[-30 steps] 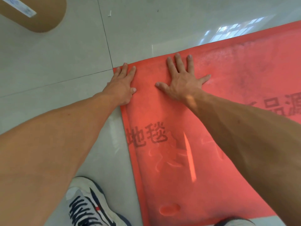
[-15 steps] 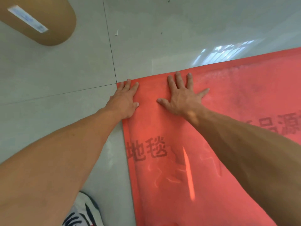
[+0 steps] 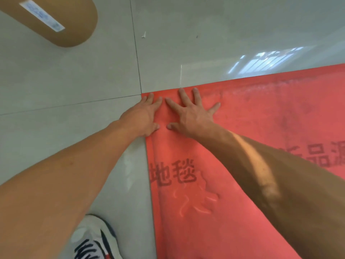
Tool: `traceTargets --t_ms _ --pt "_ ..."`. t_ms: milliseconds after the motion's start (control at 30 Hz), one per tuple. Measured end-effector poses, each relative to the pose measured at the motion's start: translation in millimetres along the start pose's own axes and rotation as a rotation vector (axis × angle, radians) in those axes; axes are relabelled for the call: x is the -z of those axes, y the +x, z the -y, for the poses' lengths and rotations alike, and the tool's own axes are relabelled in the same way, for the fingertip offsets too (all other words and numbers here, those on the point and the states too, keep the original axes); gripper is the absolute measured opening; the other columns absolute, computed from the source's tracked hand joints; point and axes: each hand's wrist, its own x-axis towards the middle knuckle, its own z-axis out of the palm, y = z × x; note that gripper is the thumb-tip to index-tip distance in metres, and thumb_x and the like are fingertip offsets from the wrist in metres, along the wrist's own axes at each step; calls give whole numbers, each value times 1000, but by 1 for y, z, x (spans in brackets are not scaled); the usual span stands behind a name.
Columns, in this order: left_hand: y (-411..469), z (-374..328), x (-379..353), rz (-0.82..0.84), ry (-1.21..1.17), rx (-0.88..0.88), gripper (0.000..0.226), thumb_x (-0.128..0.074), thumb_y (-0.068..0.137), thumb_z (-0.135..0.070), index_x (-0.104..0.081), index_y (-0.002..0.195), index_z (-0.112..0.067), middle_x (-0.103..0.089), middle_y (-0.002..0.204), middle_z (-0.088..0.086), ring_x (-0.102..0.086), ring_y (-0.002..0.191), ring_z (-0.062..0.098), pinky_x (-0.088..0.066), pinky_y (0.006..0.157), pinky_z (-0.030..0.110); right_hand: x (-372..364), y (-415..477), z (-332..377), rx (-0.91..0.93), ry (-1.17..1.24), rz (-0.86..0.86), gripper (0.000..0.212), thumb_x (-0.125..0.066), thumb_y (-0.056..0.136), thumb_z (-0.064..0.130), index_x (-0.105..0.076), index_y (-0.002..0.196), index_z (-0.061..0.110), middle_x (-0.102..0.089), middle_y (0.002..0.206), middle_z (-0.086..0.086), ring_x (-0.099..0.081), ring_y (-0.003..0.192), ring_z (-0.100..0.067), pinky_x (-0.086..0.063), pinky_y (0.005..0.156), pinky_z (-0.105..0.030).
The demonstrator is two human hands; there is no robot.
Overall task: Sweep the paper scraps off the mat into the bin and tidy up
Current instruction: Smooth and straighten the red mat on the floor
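A red mat (image 3: 252, 131) with dark printed characters lies flat on the grey tiled floor and fills the right half of the view. My left hand (image 3: 143, 116) presses palm-down on the mat's far left corner, fingers together. My right hand (image 3: 192, 113) lies flat just beside it, fingers spread, thumbs nearly touching. Neither hand holds anything. One small white paper scrap (image 3: 143, 35) lies on the floor beyond the mat. No scraps show on the visible mat, and no bin is in view.
A brown cardboard box (image 3: 56, 17) with a white label sits on the floor at the top left. My white and dark sneaker (image 3: 95, 240) stands on the tiles next to the mat's left edge. Grey tile floor (image 3: 65, 77) surrounds the mat.
My right hand has slid left along the mat toward my left hand, so the gap between them has closed. The camera has tilted, and the mat corner sits lower in view.
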Motion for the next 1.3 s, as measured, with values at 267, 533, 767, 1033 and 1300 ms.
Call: traceTargets --t_ms 267,533,767,1033,1300 --pt "-9 -19 7 25 91 121 101 -68 86 -43 4 156 -31 6 165 -3 -6 151 21 -15 117 56 19 -8 18 -119 64 154 92 -61 85 59 6 147 55 24 159 13 26 144 -31 -20 95 -83" --pt "-10 -14 -4 92 29 161 121 -78 75 -46 15 153 -36 22 162 -7 8 151 17 -13 115 63 1 -24 18 -153 70 178 111 -76 77 49 11 146 54 36 154 11 32 141 -35 -21 96 -80" --pt "-21 -36 -7 3 29 173 103 -68 88 -26 10 155 -26 14 164 -4 2 151 21 -13 115 62 -14 -58 9 -117 58 59 99 -64 85 54 13 146 53 25 159 10 25 145 -30 -13 99 -81" --pt "-115 -48 -61 41 -48 102 114 -74 80 -42 10 155 -29 21 162 -3 14 150 23 -18 118 52 -38 -129 12 -127 46 118 100 -63 83 59 15 146 52 27 158 9 28 143 -34 -22 92 -84" --pt "-124 -79 -114 118 100 170 125 -76 76 -48 18 153 -19 27 160 10 11 151 26 -15 115 60 -95 -152 5 -134 34 177 106 -71 81 49 14 143 59 38 152 13 33 140 -36 -26 88 -84"
